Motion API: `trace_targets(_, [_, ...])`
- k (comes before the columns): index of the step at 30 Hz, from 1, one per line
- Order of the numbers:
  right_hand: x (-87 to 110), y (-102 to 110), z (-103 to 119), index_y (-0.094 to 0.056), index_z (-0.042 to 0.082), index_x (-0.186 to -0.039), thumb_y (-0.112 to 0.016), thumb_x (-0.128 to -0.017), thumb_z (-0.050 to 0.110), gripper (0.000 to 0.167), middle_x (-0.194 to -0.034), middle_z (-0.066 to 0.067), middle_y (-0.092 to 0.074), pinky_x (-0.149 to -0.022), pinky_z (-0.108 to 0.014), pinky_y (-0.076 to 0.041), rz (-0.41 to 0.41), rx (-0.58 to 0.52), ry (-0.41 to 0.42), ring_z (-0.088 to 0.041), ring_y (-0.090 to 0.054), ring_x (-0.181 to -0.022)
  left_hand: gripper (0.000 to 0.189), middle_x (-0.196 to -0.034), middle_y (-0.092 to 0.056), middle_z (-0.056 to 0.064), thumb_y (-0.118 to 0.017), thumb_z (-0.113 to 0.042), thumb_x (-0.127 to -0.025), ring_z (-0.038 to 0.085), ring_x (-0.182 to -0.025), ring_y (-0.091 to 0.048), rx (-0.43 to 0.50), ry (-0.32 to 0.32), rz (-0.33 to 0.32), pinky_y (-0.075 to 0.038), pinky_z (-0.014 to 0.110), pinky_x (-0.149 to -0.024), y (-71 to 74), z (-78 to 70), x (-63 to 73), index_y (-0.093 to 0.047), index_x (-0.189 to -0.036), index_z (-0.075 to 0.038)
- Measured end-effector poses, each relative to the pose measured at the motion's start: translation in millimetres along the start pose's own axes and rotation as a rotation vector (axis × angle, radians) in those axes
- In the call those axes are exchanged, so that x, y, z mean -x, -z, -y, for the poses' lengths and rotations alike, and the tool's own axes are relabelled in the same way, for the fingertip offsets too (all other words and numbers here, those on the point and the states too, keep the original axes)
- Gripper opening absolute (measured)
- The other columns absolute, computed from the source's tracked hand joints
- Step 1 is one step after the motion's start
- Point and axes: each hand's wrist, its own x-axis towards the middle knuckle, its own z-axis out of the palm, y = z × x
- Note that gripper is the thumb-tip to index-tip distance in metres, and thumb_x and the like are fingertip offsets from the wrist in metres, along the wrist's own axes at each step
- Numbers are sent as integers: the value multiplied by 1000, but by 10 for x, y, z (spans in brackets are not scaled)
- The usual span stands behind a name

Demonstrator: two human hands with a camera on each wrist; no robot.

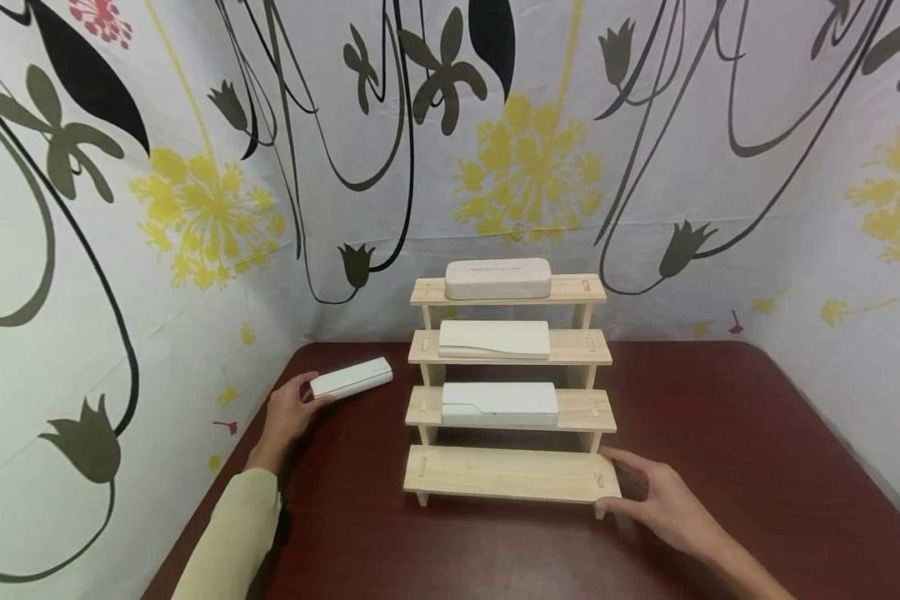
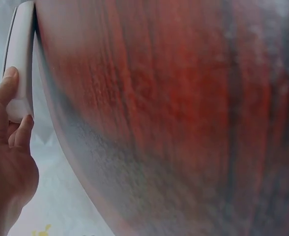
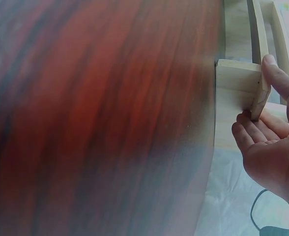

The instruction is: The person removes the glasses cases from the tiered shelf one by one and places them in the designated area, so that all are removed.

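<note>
Grasps a slim white case [image 1: 351,379] by its near-left end with the left hand [image 1: 291,412], thumb on 1 side and fingers on the other. Holds it at a slant over the far-left part of a dark red-brown table [image 1: 495,550], to the left of a stepped pale-wood stand [image 1: 512,473] and apart from it. Cannot tell about contact between case and tabletop.

Grips the right end of the stand's lowest shelf with the right hand [image 1: 667,504], thumb at the front corner and fingers at the back corner.

On the stand: 4 tiers, rising toward the back, with 1 case on each of the upper 3. On the top tier: a rounded off-white case [image 1: 498,279], marked with lettering too small to read. On the 2nd tier down: a flat cream case [image 1: 493,339] with a curved flap edge. On the 3rd: a boxy white case [image 1: 499,404] with a stepped flap line.

Wears a pale yellow-green sleeve [image 1: 228,533] on the left arm. Behind the table and along both sides: white fabric [image 1: 435,183] printed with grey-green tulips, yellow flower heads and dark curling stems.
</note>
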Motion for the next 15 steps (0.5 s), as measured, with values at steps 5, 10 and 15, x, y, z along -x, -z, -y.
trace_targets(5, [0, 2, 2, -65, 2, -142, -96, -78, 34, 77, -134, -14, -71, -94, -28, -58, 1, 9, -4, -26, -67, -123, 64, -143, -61, 31, -85, -24, -93, 47, -130, -58, -18, 25, 47, -45, 61, -109, 4, -6, -41, -60, -144, 6])
trace_targets(10, [0, 6, 6, -65, 2, -142, -96, -79, 33, 77, -134, -14, -71, -95, -27, -57, 3, 3, -4, -27, -67, -124, 65, -145, -59, 32, -83, -25, -96, 47, -132, -56, -41, 58, 84, -44, 62, -110, 6, -1, -73, -58, -146, 6])
trace_targets(15, [-2, 7, 5, -64, 0, -142, -96, -79, 32, 78, -134, -15, -71, -94, -26, -57, 10, -7, -2, -24, -67, -123, 64, -146, -58, 32, -82, -24, -97, 48, -136, -53, -56, 76, 102, -43, 61, -113, -18, 12, -101, -57, -147, 6])
